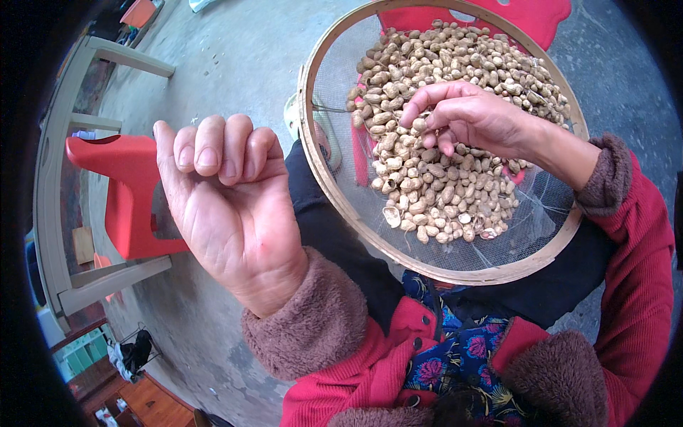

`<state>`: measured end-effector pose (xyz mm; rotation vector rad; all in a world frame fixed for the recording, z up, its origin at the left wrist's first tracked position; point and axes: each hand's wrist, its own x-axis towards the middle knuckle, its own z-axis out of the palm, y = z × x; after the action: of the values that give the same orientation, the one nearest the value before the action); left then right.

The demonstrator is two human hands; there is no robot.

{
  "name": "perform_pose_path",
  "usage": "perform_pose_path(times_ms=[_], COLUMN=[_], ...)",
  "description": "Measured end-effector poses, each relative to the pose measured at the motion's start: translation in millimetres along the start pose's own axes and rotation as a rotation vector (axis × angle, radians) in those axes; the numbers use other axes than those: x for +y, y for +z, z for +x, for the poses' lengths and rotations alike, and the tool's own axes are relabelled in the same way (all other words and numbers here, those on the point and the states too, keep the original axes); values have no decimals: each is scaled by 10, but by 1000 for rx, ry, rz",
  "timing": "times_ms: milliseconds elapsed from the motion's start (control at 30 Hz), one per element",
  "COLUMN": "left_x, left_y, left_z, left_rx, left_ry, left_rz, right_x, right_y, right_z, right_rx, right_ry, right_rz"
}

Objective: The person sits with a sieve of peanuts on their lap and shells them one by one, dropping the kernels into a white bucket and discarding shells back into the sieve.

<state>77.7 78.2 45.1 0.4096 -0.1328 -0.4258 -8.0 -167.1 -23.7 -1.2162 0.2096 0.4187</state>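
Note:
Unshelled peanuts (448, 181) lie heaped in a round sieve (341, 208) with a wooden rim and wire mesh, which rests over my lap. My right hand (464, 115) is over the middle of the heap, with a peanut (419, 124) between its bent fingers. To the left of the sieve my left hand (235, 208) is raised, palm towards the camera and fingers curled over; no object shows in it. An opened peanut shell (391, 216) lies at the near left edge of the heap.
A red plastic stool (125, 203) stands on the concrete floor (213, 64) at the left, beside a pale wooden frame (50, 176). Another red plastic seat (533, 21) shows beyond and under the sieve. A wooden cabinet (155, 403) is at the lower left.

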Motion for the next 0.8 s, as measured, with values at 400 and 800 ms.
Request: perform_pose_path(times_ms=[400, 800], left_x=[3, -64], left_y=[4, 53], left_z=[-3, -18], left_rx=[-5, -22], left_ry=[-28, -43], left_rz=[-27, 90], right_x=[-22, -112], right_y=[72, 26], right_z=[-20, -42], right_rx=[9, -22], right_ry=[64, 30], right_rz=[-207, -77])
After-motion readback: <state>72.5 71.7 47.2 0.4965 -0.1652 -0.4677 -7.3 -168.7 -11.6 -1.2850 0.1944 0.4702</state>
